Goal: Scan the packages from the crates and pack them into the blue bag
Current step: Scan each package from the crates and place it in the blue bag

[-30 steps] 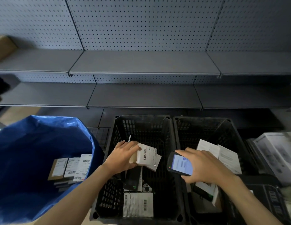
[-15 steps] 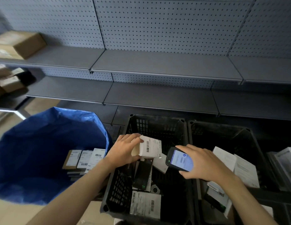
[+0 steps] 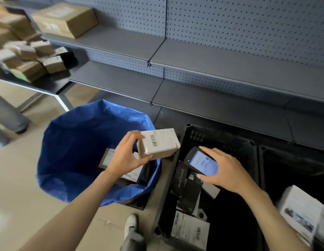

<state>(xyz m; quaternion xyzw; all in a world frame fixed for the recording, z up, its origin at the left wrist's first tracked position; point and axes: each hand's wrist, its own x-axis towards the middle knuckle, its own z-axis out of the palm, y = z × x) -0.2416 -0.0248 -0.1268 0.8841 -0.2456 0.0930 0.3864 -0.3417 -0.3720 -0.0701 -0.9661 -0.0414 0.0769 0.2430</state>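
Note:
My left hand [image 3: 127, 156] grips a small cardboard package [image 3: 158, 144] with a white barcode label, held above the right rim of the open blue bag [image 3: 70, 151]. Several labelled packages [image 3: 107, 158] lie at the bottom of the bag, partly hidden by my hand. Over the left black crate [image 3: 219, 142], my right hand [image 3: 225, 173] holds a handheld scanner [image 3: 201, 161] with its screen lit. That crate holds dark packages [image 3: 189, 192] and a white labelled one [image 3: 190, 230]. A second black crate [image 3: 293, 160] stands to the right.
Grey shelves [image 3: 221, 64] with pegboard backs run behind the crates. Cardboard boxes [image 3: 65, 19] are stacked on the shelf and a table at the upper left. A white box [image 3: 302, 212] sits at the lower right. My shoe [image 3: 131, 223] stands on flat cardboard on the floor.
My left hand has carried the package leftward out of the crate to above the bag's rim. The view has swung left, and the scanner hand stays over the crate.

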